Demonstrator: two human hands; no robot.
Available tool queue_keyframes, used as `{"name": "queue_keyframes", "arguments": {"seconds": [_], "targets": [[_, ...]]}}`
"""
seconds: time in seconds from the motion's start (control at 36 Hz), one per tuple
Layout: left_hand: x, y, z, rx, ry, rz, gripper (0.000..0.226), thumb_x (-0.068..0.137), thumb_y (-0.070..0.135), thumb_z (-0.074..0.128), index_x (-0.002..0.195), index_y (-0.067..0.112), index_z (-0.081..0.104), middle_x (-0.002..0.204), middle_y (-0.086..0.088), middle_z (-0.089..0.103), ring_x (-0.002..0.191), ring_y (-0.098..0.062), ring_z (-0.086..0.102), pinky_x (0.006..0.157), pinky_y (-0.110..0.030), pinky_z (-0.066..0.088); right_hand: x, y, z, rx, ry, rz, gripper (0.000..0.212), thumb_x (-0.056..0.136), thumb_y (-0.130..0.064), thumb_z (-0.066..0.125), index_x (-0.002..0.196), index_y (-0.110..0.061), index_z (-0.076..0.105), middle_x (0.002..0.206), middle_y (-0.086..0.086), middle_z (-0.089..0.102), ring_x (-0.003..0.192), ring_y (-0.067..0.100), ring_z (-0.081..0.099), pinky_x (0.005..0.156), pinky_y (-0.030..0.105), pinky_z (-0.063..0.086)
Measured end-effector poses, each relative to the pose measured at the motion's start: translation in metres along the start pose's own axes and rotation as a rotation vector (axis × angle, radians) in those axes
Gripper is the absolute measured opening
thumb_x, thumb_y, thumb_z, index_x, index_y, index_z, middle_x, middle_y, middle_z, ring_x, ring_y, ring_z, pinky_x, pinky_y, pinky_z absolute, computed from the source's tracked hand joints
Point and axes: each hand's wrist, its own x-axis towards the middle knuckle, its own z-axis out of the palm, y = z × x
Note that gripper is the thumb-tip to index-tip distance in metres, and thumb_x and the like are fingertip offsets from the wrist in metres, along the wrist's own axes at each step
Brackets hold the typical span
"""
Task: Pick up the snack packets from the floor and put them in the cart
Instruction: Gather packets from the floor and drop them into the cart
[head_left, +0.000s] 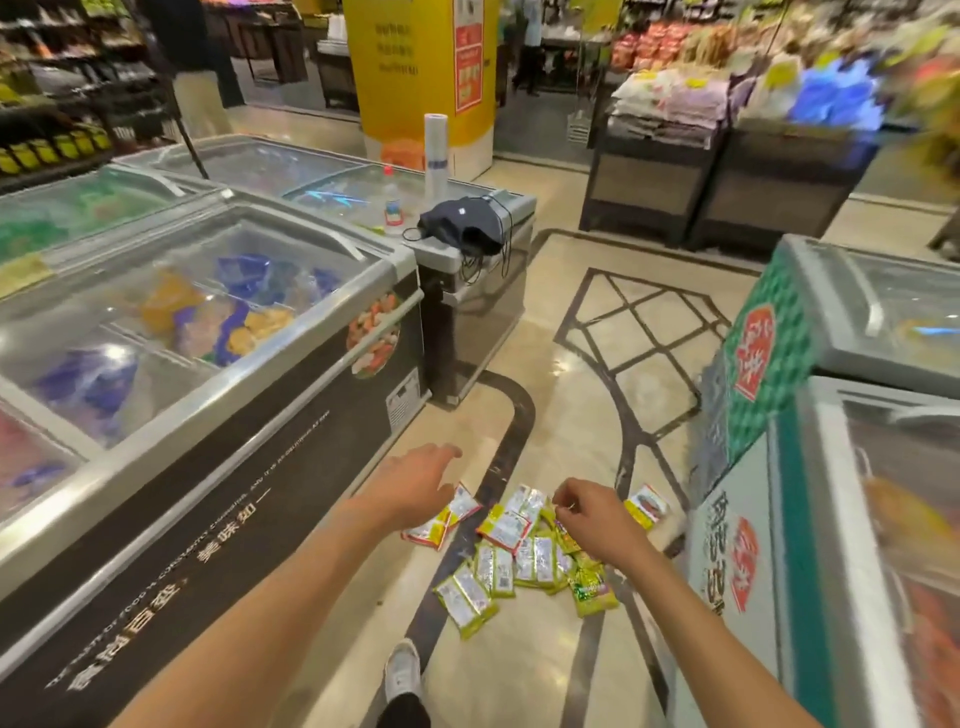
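Both hands (415, 486) (592, 514) hover over snack packets (519, 551) between freezers (208, 364).

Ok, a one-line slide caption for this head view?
Both bare hands, left and right, reach toward packets scattered on the floor between freezers.

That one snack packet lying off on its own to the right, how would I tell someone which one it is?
Start at the green and white freezer on the right, then look down at the floor by its near corner. The stray packet lies there, just beyond the right hand. It is yellow-edged with a red patch, set apart from the main heap.
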Motion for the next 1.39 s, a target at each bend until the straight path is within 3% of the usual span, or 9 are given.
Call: {"name": "queue_keyframes", "arguments": {"seconds": [0.08,0.36,0.53,0.78,0.94,1.08,1.22,1.39], "targets": [[0.019,-0.012,0.005,0.012,-0.044,-0.016,0.048,0.097,0.032,0.048,0.144,0.028,0.037,0.143,0.0,0.045,0.131,-0.02,0.044,0.104,-0.041,0.034,0.013,0.005,0.005,0.007,-0.004,0.016,0.004,0.084,-0.018,0.059,0.081,-0.021,0.059,0.081,-0.003,0.063,0.074,0.013,0.056,0.057,0.013,0.035],[0.097,-0.077,0.015,-0.016,-0.144,-0.05,0.047,0.096,0.032,0.048,0.142,0.029,0.039,0.14,0.002,0.047,0.13,-0.02,0.046,0.103,-0.043,0.034,0.09,0.002,0.033,0.026,-0.09,0.078,0.004,0.083,-0.019,0.057,0.083,-0.017,0.061,0.078,-0.003,0.062,0.074,0.014,0.057,0.063,0.028,0.04],[0.144,-0.121,0.028,-0.043,-0.213,-0.046,0.047,0.095,0.034,0.048,0.141,0.03,0.04,0.138,0.002,0.049,0.126,-0.022,0.05,0.103,-0.043,0.039,0.146,-0.01,0.054,0.007,-0.117,0.133,0.004,0.083,-0.018,0.058,0.084,-0.022,0.059,0.069,-0.012,0.054,0.069,0.011,0.051,0.055,0.015,0.033],[0.202,-0.175,0.052,-0.062,-0.336,-0.027,0.047,0.095,0.035,0.046,0.141,0.029,0.04,0.134,-0.002,0.05,0.124,-0.027,0.051,0.101,-0.047,0.04,0.202,-0.021,0.096,-0.005,-0.209,0.214,0.009,0.087,-0.02,0.056,0.082,-0.028,0.056,0.068,-0.014,0.053,0.065,0.0,0.049,0.054,0.011,0.034],[0.225,-0.193,0.064,-0.094,-0.372,-0.025,0.049,0.094,0.029,0.049,0.143,0.026,0.041,0.139,-0.003,0.048,0.13,-0.025,0.046,0.104,-0.049,0.039,0.224,-0.014,0.11,0.0,-0.236,0.292,0.007,0.085,-0.017,0.057,0.09,-0.018,0.063,0.082,-0.001,0.064,0.076,0.015,0.056,0.061,0.025,0.033],[0.237,-0.198,0.076,-0.127,-0.385,-0.049,0.05,0.092,0.026,0.049,0.142,0.028,0.042,0.141,-0.003,0.047,0.131,-0.025,0.046,0.106,-0.048,0.038,0.24,-0.002,0.12,-0.006,-0.269,0.315,0.009,0.087,-0.021,0.056,0.091,-0.02,0.064,0.079,-0.007,0.063,0.074,0.012,0.056,0.055,0.01,0.034],[0.245,-0.201,0.102,-0.116,-0.426,-0.098,0.051,0.093,0.029,0.047,0.143,0.027,0.04,0.141,-0.002,0.047,0.131,-0.024,0.046,0.105,-0.047,0.039,0.257,0.014,0.138,0.019,-0.334,0.362,0.008,0.088,-0.02,0.054,0.09,-0.022,0.062,0.083,-0.003,0.067,0.075,0.012,0.058,0.066,0.028,0.044],[0.264,-0.203,0.165,-0.159,-0.472,-0.152,0.05,0.096,0.035,0.044,0.146,0.027,0.039,0.147,0.001,0.044,0.134,-0.021,0.043,0.107,-0.047,0.038,0.283,0.053,0.183,0.069,-0.329,0.416,0.014,0.092,-0.028,0.049,0.08,-0.03,0.055,0.07,-0.005,0.061,0.068,0.012,0.057,0.061,0.03,0.043]]}}
